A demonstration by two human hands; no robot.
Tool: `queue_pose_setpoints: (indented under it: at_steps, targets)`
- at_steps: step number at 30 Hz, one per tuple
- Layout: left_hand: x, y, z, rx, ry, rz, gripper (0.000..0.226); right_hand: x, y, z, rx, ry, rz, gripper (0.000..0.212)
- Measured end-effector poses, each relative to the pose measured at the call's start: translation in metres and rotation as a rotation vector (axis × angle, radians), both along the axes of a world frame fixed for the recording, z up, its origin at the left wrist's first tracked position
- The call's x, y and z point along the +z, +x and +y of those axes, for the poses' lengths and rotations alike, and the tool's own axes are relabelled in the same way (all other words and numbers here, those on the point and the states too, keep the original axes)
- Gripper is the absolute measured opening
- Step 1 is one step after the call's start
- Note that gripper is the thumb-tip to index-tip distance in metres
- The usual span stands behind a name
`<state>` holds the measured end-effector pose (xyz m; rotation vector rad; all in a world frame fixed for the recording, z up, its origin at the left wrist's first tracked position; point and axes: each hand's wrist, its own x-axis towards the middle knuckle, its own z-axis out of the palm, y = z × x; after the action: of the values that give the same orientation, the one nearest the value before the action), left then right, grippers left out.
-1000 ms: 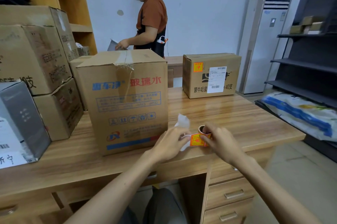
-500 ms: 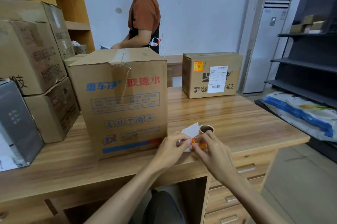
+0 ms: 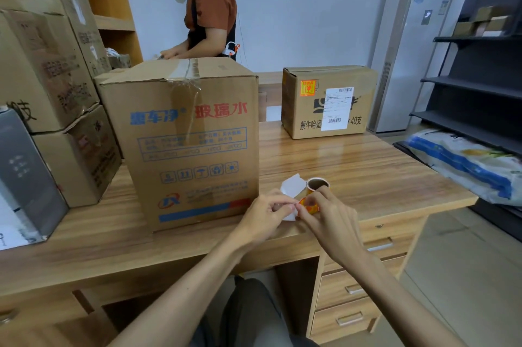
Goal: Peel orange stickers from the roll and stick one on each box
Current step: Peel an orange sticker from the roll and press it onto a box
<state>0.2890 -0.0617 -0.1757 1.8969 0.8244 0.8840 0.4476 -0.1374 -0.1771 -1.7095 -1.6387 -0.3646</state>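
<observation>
Wooden desk [image 3: 367,165] is carrying a large box [image 3: 192,143], and the sticker roll [image 3: 316,185] is standing just right of that box's lower corner. Beside the box too, the left hand [image 3: 262,219] is pinching the white backing strip [image 3: 292,184] while the right hand [image 3: 330,222] is pinching an orange sticker [image 3: 309,206] against the roll.

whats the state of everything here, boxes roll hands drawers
big box, taped shut, no sticker showing on it
small box, closed, orange sticker and white label on its front
sticker roll, partly unwound, held by the right hand
backing strip, sticking out from the roll, pinched by the left hand
drawers, shut
</observation>
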Motion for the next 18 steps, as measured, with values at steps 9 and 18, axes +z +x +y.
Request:
queue_pose_setpoints:
  at_steps: [9, 18]
  targets:
    - [0.0009, -0.0007, -0.0018, -0.006, 0.022, 0.013, 0.017, -0.0008, -0.0001, 0.0018, -0.017, -0.005, -0.017, 0.016]
    - [-0.0007, 0.0011, -0.0014, 0.019, 0.049, -0.007, 0.016, 0.001, -0.004, 0.0006, -0.024, 0.034, -0.015, 0.022]
